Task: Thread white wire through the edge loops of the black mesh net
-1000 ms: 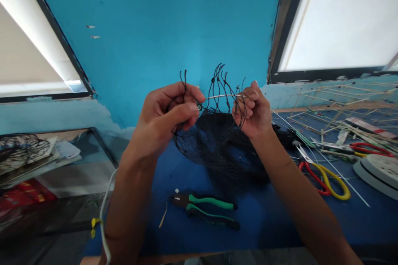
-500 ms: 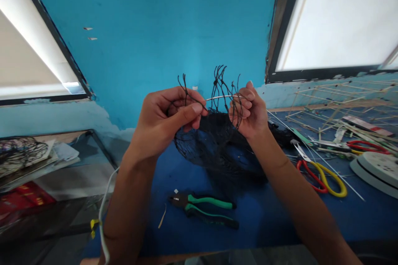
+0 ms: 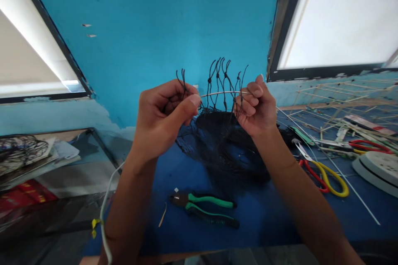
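The left hand (image 3: pixel 160 112) pinches a thin, pale wire (image 3: pixel 220 92) between thumb and fingers; the right hand (image 3: pixel 260 105) grips it in curled fingers. The wire, raised above the bench (image 3: pixel 267 223), bows slightly upward, its long axis running left to right across knotted black netting (image 3: pixel 217 130). Loose cord ends point upward; fine mesh bunches below. Pliers (image 3: pixel 190 204) with smooth green-and-black handles lie nearer the front edge, jaws leftward; blue bench surface shows between them and the right forearm. Red-and-yellow scissors (image 3: pixel 308 158) lie beyond that forearm.
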`<move>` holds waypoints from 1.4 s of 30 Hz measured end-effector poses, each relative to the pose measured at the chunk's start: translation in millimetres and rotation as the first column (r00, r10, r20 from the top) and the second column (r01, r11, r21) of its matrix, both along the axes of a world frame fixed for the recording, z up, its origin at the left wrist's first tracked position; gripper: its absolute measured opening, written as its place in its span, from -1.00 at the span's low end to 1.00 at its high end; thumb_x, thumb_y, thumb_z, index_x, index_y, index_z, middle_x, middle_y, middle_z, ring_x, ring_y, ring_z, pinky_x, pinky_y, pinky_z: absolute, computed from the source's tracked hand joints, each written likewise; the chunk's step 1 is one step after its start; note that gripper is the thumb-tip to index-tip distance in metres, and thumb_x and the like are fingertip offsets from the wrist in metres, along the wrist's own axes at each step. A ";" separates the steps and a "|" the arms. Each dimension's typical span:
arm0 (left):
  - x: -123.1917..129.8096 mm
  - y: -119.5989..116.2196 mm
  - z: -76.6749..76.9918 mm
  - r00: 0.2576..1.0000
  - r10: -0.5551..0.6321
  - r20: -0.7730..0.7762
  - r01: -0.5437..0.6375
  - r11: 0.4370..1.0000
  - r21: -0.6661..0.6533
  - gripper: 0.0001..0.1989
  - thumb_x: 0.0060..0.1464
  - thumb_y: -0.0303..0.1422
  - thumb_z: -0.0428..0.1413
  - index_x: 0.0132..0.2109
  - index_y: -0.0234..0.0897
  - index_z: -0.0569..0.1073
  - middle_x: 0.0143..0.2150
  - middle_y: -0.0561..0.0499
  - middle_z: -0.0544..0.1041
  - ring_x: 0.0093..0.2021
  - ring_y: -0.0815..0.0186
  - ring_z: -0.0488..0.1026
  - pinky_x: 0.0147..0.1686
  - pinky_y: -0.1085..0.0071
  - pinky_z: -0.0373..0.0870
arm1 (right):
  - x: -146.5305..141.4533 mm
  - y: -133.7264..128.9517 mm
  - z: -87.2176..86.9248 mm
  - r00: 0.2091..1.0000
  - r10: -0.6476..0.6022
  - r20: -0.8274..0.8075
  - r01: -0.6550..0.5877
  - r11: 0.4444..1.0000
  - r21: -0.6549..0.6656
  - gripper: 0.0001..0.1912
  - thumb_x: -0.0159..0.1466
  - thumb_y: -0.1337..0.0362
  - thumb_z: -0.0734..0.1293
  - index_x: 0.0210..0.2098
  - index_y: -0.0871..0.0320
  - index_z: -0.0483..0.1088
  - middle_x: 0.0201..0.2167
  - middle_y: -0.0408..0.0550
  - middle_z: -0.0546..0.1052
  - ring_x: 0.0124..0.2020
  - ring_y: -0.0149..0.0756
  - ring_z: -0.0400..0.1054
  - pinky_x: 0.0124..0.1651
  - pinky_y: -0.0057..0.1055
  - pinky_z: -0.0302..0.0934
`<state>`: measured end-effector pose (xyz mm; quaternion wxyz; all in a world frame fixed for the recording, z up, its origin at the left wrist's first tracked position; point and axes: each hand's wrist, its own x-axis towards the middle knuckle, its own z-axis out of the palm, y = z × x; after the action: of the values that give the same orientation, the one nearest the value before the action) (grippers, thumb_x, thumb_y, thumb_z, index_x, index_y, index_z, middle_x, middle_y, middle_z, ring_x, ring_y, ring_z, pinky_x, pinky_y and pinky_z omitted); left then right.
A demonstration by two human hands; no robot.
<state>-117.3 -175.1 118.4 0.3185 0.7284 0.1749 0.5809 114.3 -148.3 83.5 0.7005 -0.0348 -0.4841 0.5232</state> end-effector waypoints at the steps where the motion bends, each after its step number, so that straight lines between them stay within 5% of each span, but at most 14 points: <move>1: 0.1 -0.2 0.2 1.000 0.006 0.005 -0.006 1.000 0.000 -0.89 0.19 -0.30 0.27 -0.30 -0.20 0.60 -0.46 0.05 0.50 -0.54 0.49 0.36 -0.64 0.54 0.22 | -0.1 -0.5 0.3 1.000 -0.001 -0.002 0.001 1.000 0.003 -0.55 0.40 0.11 0.36 -0.56 0.07 0.18 -0.70 -0.30 0.14 -0.72 -0.50 -0.03 -0.65 -0.49 0.04; 17: 4.5 -0.9 0.2 0.999 -0.015 0.040 0.012 0.997 0.075 -0.92 0.21 -0.27 0.27 -0.23 -0.14 0.60 -0.39 0.07 0.52 -0.49 0.45 0.44 -0.53 0.46 0.34 | 6.3 3.5 -1.0 1.000 -0.014 0.027 0.013 1.000 0.018 -0.53 0.38 0.08 0.38 -0.55 0.07 0.14 -0.70 -0.31 0.09 -0.72 -0.53 -0.02 -0.64 -0.52 0.07; 24: 7.8 1.8 -1.8 0.996 -0.040 0.082 0.030 0.992 0.120 -0.93 0.26 -0.32 0.24 -0.23 -0.14 0.60 -0.44 0.09 0.49 -0.51 0.49 0.44 -0.54 0.50 0.31 | 2.0 -2.0 5.5 0.989 -0.143 0.036 0.146 0.985 -0.092 -0.45 0.35 0.01 0.40 -0.59 0.07 0.07 -0.72 -0.32 0.05 -0.74 -0.53 -0.12 -0.69 -0.49 -0.04; 29: 7.0 11.7 -4.2 0.993 -0.103 0.058 0.091 0.980 0.179 -0.92 0.24 -0.28 0.26 -0.20 -0.16 0.61 -0.44 0.08 0.50 -0.54 0.50 0.45 -0.58 0.54 0.36 | 1.8 3.3 2.9 0.992 -0.103 0.072 0.102 0.995 0.017 -0.45 0.34 0.01 0.40 -0.59 0.09 0.10 -0.70 -0.33 0.02 -0.73 -0.55 -0.14 -0.69 -0.50 -0.07; 42: 2.2 7.0 2.6 0.967 -0.226 -0.115 0.217 0.973 -0.083 -0.90 0.18 -0.34 0.28 -0.27 -0.29 0.64 -0.44 0.03 0.56 -0.52 0.45 0.51 -0.53 0.57 0.45 | 8.0 -0.3 2.6 0.962 -0.100 0.255 0.089 0.995 0.054 -0.37 0.31 -0.14 0.38 -0.62 0.09 0.06 -0.72 -0.32 0.02 -0.74 -0.54 -0.07 -0.71 -0.49 -0.07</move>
<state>-115.0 -168.2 121.0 0.3952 0.7664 0.1318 0.4890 122.2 -148.5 86.1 0.6565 -0.1105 -0.5796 0.4701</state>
